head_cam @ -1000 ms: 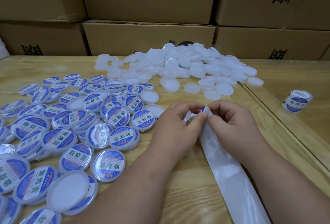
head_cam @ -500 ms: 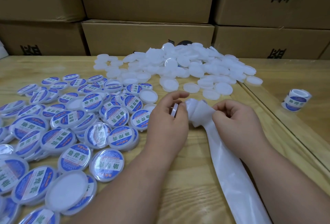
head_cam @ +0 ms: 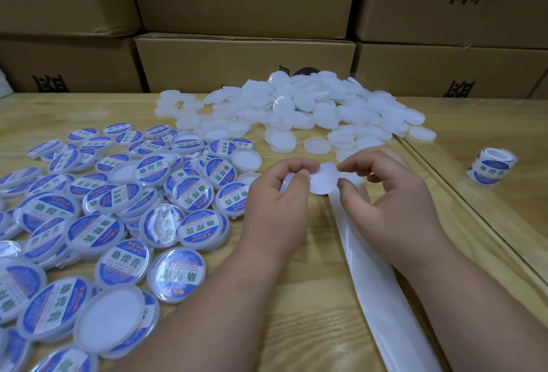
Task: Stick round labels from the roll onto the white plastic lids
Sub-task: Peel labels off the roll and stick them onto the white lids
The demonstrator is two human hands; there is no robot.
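We work at a wooden table with stacked cardboard boxes along its far edge. Taking our hands as the landmark: left of them spread the labelled lids, blue-and-white faces up, a few flipped; beyond them lies the heap of plain white lids; well to their right stands the label roll on its side of a seam in the tabletop. A glossy white backing strip runs from under our right hand toward us and off the bottom edge.

Our left hand has its fingers curled round a white lid, mostly hidden behind them. Our right hand pinches a round label between thumb and forefinger, its blank white back toward us, touching the lid's edge.

A dark round object behind the white heap is too hidden to name. Whether the label already sticks, we cannot tell.
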